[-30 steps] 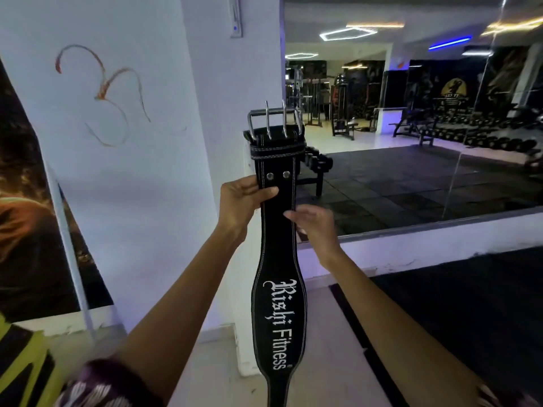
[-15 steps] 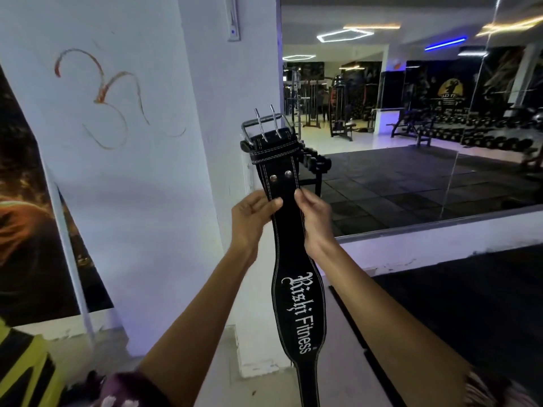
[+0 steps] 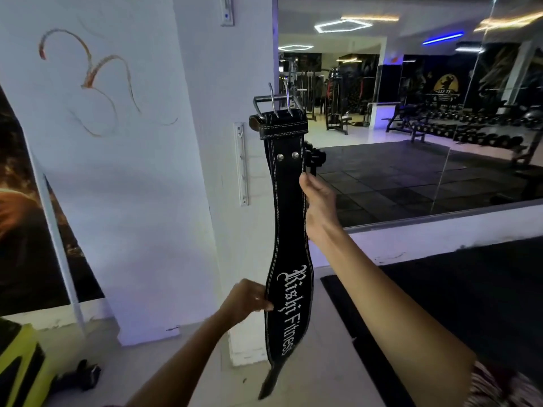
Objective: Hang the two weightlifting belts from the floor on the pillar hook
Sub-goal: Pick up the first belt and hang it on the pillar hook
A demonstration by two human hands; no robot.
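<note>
The right hand (image 3: 318, 205), arm raised, clasps the upright belt (image 3: 289, 230) below its buckle (image 3: 274, 102); the left hand (image 3: 246, 301) pinches its lower edge.

the right hand (image 3: 318, 210) hides its fingers behind the belt (image 3: 289, 230), so its grip cannot be made out. the belt covers the pillar (image 3: 223, 171) behind it, and no hook can be told apart there. a dark thing (image 3: 85, 376) on the floor is too blurred to name.

White pillar (image 3: 205, 171), wide mirror (image 3: 411, 127) (gym reflected) — dark mats (image 3: 470, 304), pale floor (image 3: 323, 362).
</note>
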